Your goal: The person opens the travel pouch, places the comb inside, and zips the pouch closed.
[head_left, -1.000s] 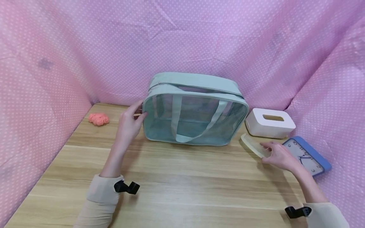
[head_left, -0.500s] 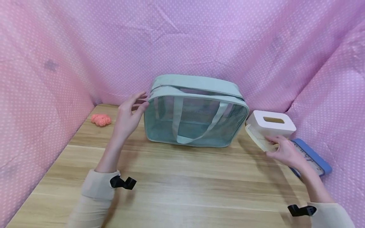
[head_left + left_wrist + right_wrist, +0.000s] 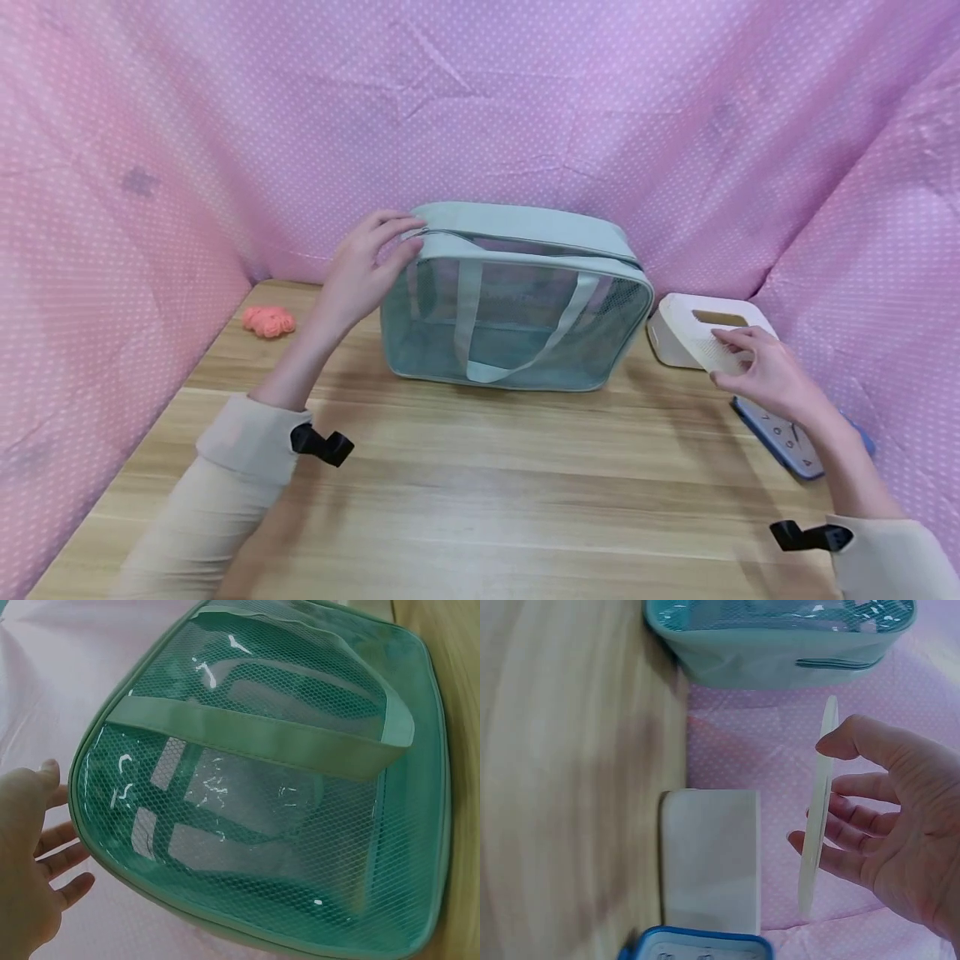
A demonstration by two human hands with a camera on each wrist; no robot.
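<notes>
A pale green zip bag with clear panels and strap handles stands upright at the back middle of the table. Its top zipper is partly apart. At the bag's upper left corner, my left hand has its fingertips by the zipper's end; in the left wrist view the fingers lie relaxed along the bag's edge. My right hand pinches a cream comb between thumb and fingers. The comb is raised off the table and overlaps the tissue box in the head view.
A white tissue box sits right of the bag. In front of it lies a blue-framed clock, partly hidden by my right forearm. A coral flower-like bundle rests at the table's left. Pink dotted cloth hangs around the table.
My right hand has lifted the comb off the table and swung it over toward the tissue box. My left hand has moved up from the bag's left side to its top corner.
</notes>
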